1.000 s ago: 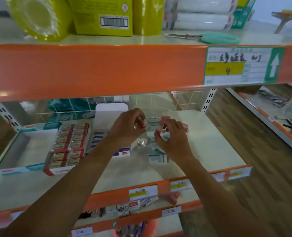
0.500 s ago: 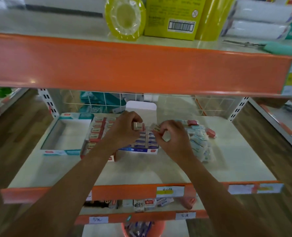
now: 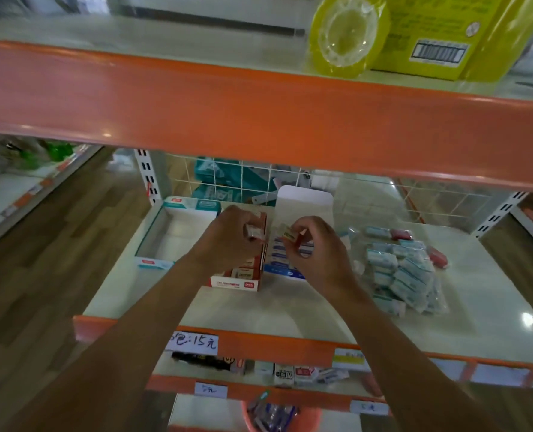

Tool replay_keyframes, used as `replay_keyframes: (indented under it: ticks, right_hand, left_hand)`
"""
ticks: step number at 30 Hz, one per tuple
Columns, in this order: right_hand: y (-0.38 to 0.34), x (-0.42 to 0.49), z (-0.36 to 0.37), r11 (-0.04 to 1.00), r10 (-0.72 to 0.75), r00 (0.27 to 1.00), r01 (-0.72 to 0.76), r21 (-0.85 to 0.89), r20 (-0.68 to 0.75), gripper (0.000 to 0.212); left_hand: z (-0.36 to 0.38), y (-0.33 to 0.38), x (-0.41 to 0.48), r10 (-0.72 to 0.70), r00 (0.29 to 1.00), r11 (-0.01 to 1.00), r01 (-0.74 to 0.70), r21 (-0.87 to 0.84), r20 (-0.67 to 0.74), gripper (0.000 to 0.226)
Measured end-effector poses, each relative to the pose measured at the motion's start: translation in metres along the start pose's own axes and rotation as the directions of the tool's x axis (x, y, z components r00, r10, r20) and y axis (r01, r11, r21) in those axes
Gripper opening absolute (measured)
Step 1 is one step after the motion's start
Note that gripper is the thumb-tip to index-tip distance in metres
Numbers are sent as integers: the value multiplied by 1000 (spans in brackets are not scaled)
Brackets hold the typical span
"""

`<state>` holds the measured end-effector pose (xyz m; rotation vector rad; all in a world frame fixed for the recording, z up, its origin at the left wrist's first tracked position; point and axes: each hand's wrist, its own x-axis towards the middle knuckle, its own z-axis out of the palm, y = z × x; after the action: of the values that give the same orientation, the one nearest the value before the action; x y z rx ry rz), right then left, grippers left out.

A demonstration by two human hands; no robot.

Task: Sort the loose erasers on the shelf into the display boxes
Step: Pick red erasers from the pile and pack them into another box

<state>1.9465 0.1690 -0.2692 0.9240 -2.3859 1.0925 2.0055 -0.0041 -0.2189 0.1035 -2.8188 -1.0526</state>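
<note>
While we stand at the shelf with an eraser in each hand, we judge the step to be the drop-off: two pieces picked, neither yet boxed. The pile of loose erasers, mostly teal-wrapped with a few red ones at its twelve and two o'clock edges, lies at three o'clock from our hands, so much sorting remains.

Our left hand has its fingers curled round the left eraser, held above the far end of the red box. Our right hand pinches the right eraser between thumb and fingertips, above the blue box. Blur hides both wrappers, so we cannot tell which box each belongs in.

Next, we think, each wrapper must be matched to a box, turned to lie with the rows, and lowered into a gap without knocking its neighbours.

As for the boxes, the teal box at nine o'clock is the biggest and shows us only its white floor. The red box, just under our left wrist, holds rows of red-labelled erasers. The blue box, touching it at its three o'clock side, holds rows of blue-labelled ones; our hands hide how full either is.
</note>
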Motion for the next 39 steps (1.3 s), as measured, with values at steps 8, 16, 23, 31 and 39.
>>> replay_keyframes:
  ticks: [8, 16, 23, 31, 39]
  right_hand:
    - [-23, 5, 17, 999, -8, 992, 13, -32, 129, 37]
    - [-37, 10, 24, 996, -19, 984, 34, -87, 175, 36]
    - [-45, 10, 28, 988, 1, 969, 37, -152, 246, 36]
    - [-45, 12, 32, 970, 54, 926, 40, -238, 375, 33]
    - [-43, 15, 29, 959, 45, 891, 88, -269, 451, 40]
  left_hand:
    - [-17, -24, -12, -46, 999, 997, 45, 62, 18, 28]
    - [-27, -36, -21, -44, 993, 988, 26, 153, 113, 33]
    - [-25, -43, -24, -52, 986, 954, 2, 299, 159, 42]
    - [-28, -50, -25, -66, 988, 946, 17, 323, 140, 34]
    - [-30, -50, -25, -48, 990, 957, 6, 291, 136, 33]
